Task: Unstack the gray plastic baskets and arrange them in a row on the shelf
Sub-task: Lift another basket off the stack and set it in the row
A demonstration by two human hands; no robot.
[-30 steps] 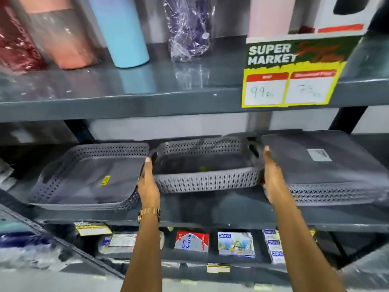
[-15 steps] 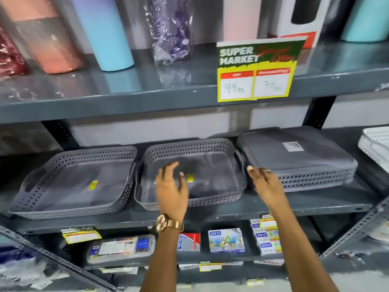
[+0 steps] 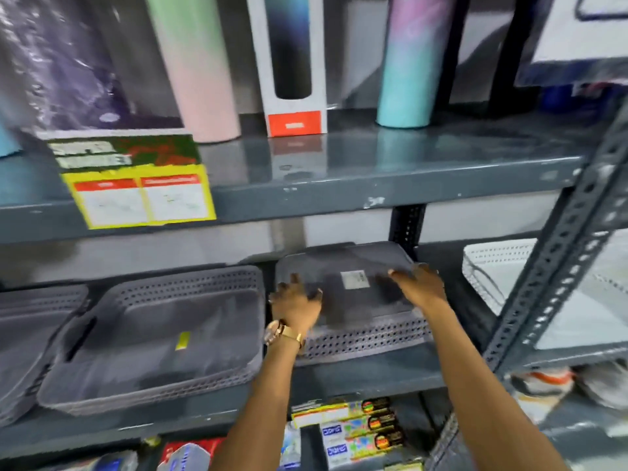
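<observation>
Sitting at the far left of the middle shelf (image 3: 367, 375), a gray basket (image 3: 30, 338) is cut off by the picture's edge, its open side up. Just beside it on the right lies a second upright basket (image 3: 159, 338), perforated along its rim, with a small yellow sticker (image 3: 182, 340) on its floor. Next comes the upside-down stack of baskets (image 3: 353, 290), its flat bottom facing up with a white label (image 3: 354, 279) in the middle and perforated walls showing along the near side; how many baskets are nested there cannot be told.

Both hands are on that stack. The left hand (image 3: 295, 302), with a gold watch (image 3: 283, 333) at the wrist, rests on the stack's near-left corner, fingers spread over the flat top; it lies open on the plastic rather than clamped around it. The right hand (image 3: 419, 283) reaches over the top toward the right side, thumb pointing left toward the label and fingers curling at the far-right edge. Blur hides whether those fingers have hooked the rim, so I cannot tell if it grips.

Further right, beyond a perforated steel upright (image 3: 557, 263), a white basket (image 3: 499, 266) sits on the neighbouring shelf. Above, a yellow price sign (image 3: 136, 185) hangs from the upper shelf (image 3: 373, 178), which carries tall bottles.
</observation>
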